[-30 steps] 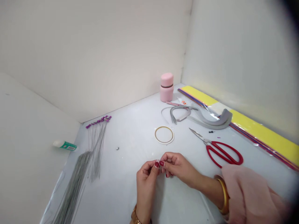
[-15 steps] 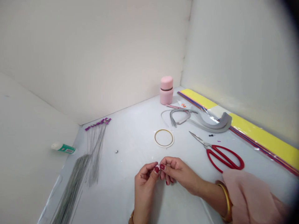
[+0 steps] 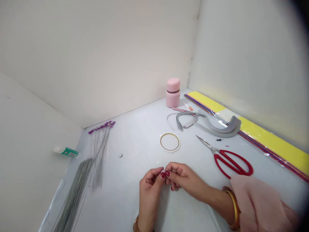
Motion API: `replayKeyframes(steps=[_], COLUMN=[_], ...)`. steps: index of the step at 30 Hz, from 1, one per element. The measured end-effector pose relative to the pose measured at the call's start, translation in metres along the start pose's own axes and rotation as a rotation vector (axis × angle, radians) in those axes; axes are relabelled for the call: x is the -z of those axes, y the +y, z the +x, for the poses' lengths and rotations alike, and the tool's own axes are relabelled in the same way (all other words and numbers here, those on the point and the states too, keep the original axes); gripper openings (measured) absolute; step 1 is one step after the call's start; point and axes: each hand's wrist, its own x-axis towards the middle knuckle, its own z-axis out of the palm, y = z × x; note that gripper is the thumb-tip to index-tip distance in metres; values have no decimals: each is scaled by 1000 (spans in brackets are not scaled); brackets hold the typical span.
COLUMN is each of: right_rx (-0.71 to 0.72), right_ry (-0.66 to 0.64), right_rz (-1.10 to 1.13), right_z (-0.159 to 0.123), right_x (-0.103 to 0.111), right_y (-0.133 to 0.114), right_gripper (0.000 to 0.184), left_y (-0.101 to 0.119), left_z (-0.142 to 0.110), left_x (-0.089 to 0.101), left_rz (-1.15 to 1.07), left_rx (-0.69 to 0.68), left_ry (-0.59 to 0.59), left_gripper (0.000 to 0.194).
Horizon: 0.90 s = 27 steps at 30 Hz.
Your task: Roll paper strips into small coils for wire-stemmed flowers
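Observation:
My left hand [image 3: 150, 184] and my right hand [image 3: 181, 177] meet fingertip to fingertip low in the middle of the white table [image 3: 135, 141]. Both pinch a tiny pale piece [image 3: 164, 170] between thumbs and forefingers; it is too small to name. A gold bangle and a pink sleeve [image 3: 258, 203] cover my right wrist. A thin ring of tape [image 3: 170, 142] lies just beyond my fingers.
Red-handled scissors [image 3: 229, 158] lie to the right. Grey paper strips [image 3: 212, 125], a pink jar [image 3: 173, 92] and yellow packets of strips [image 3: 265, 137] sit at the back right. A bundle of thin wires [image 3: 84, 174] with purple tips and a glue tube [image 3: 65, 151] lie left. A small bead [image 3: 120, 155] is nearby.
My hands have stayed together on the tiny piece, with only slight finger shifts. The view has tilted a little, so everything sits slightly lower than a second ago.

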Motion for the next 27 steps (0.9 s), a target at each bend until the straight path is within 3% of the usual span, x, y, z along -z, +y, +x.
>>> replayKeyframes(steps=[6,11,17,27], right_rx=[27,-38,-57,30], right_ry=[44,35,13,63], right_rz=[-21,36,68,-97], right_z=[-1,0,0,-1], right_x=[-3,-3,-3,-4], right_y=[0,-3,-8,2], right_gripper=[23,25,28,20], left_y=[3,8,6,-1], left_z=[-2,-4,-3,-1], left_x=[1,-2,-3,-1], left_rz=[21,53,132,59], left_rx=[-8,-35,-88,-14], left_ry=[-23,-76,-33,9], left_gripper=[11,14,15,17])
